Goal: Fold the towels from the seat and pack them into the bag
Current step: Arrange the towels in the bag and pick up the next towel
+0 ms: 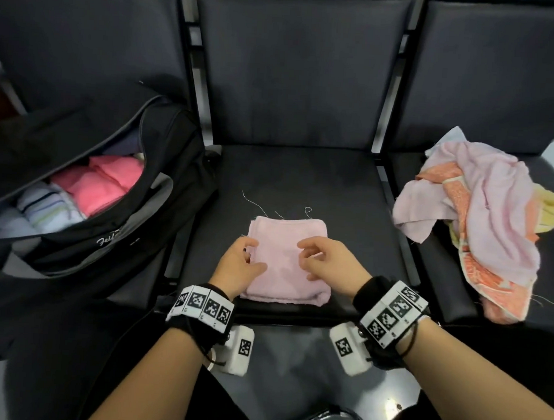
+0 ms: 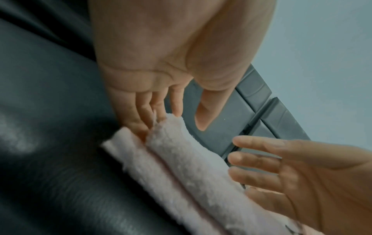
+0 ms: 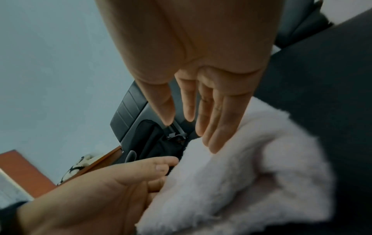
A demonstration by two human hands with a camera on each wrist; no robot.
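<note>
A pale pink towel (image 1: pixel 290 268) lies folded into a small square on the middle seat (image 1: pixel 303 176), with loose threads at its far edge. My left hand (image 1: pixel 251 253) is at the towel's left edge. In the left wrist view its fingers (image 2: pixel 141 120) reach in between the towel's (image 2: pixel 181 167) layers, while the thumb stays clear above. My right hand (image 1: pixel 305 253) hovers over the towel's right half with relaxed, spread fingers and grips nothing. Its fingertips (image 3: pixel 213 143) are close to the fluffy towel (image 3: pixel 251 174). The black bag (image 1: pixel 114 233) stands open on the left seat.
Inside the bag lie folded pink towels (image 1: pixel 100 184) and striped ones (image 1: pixel 48 207). A loose heap of pink, orange and yellow towels (image 1: pixel 484 217) covers the right seat. Metal bars (image 1: pixel 389 190) separate the seats. Seat backs rise behind.
</note>
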